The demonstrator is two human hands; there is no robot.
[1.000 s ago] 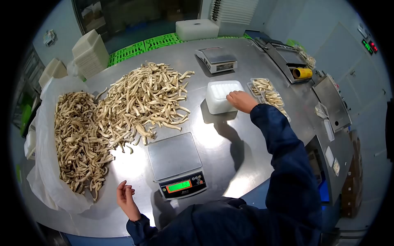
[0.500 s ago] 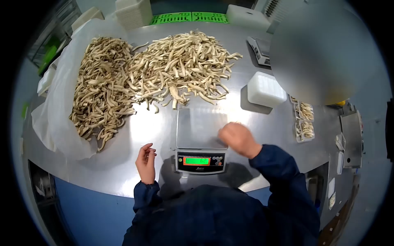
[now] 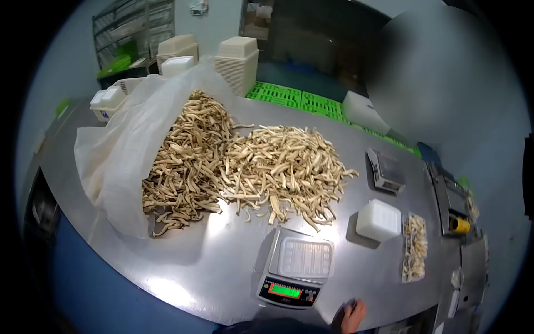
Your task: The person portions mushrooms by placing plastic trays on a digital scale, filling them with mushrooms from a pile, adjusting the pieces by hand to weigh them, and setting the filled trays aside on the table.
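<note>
A digital scale (image 3: 285,290) with a green lit display stands near the front of the steel table. On its pan rests a clear, shallow plastic tray (image 3: 305,257) with nothing inside it. My right hand (image 3: 354,317) is low in the view, right of the scale and apart from it, at the table's front edge. Its fingers look loosely apart and I see nothing in them. My left hand is out of view. Beyond the scale lies a broad heap of long pale mushrooms (image 3: 289,167), joined on its left to more mushrooms spilling from a white plastic bag (image 3: 119,172).
A stack of white trays (image 3: 379,220) stands right of the scale, with filled mushroom trays (image 3: 414,247) beyond it. Farther back sits a second scale (image 3: 386,171). Tall tray stacks (image 3: 237,65) and green crates (image 3: 275,94) line the back.
The clear tray now lies on the pan, which looked bare before. My right hand has drawn back toward me; my left hand has left the view. The camera has tilted up and turned.
</note>
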